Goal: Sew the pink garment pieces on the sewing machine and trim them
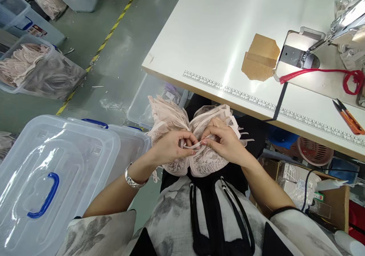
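On my lap lies a stack of pale pink lace bras (209, 161), their cups spread to both sides. My left hand (178, 145) pinches a thin pale ribbon or strap (196, 145) in front of the bras' middle. Close beside it, my right hand (221, 140) grips the same strip between thumb and fingers. Both hands are closed, with their fingertips nearly touching. Several loose strap ends stick out past the right cups.
A white sewing table (216, 31) with a ruler edge stands ahead, bearing cardboard (261, 58), a sewing machine (316, 52), red cord (319, 70) and orange snips (349, 117). Lidded plastic bins (71, 153) stand left. A cardboard box (333, 206) sits at lower right.
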Demonstrator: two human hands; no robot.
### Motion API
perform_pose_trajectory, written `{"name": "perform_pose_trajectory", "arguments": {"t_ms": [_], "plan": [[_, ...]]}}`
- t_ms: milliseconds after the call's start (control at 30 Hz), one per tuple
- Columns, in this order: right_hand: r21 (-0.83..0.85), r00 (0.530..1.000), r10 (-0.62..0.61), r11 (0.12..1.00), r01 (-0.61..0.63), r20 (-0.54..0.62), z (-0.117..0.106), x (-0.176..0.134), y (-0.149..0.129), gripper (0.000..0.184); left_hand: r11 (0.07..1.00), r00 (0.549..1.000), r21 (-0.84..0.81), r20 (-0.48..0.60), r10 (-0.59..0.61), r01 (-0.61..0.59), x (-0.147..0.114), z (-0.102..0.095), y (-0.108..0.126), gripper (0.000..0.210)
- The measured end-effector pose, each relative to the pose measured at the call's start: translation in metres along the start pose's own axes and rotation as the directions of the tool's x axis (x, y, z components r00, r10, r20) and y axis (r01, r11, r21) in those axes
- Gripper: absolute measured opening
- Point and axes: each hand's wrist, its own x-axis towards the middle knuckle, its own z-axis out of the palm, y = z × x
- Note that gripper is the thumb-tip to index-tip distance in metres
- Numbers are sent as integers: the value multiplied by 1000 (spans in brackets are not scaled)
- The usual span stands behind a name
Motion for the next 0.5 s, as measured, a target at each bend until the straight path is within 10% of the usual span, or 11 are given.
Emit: {"name": "perform_pose_trajectory", "arguments": {"t_ms": [500], "plan": [[433,965,133,874,-221,224,-14,3,2,42,994,999,-104,39,20,-16,4,-1,-4,11]]}}
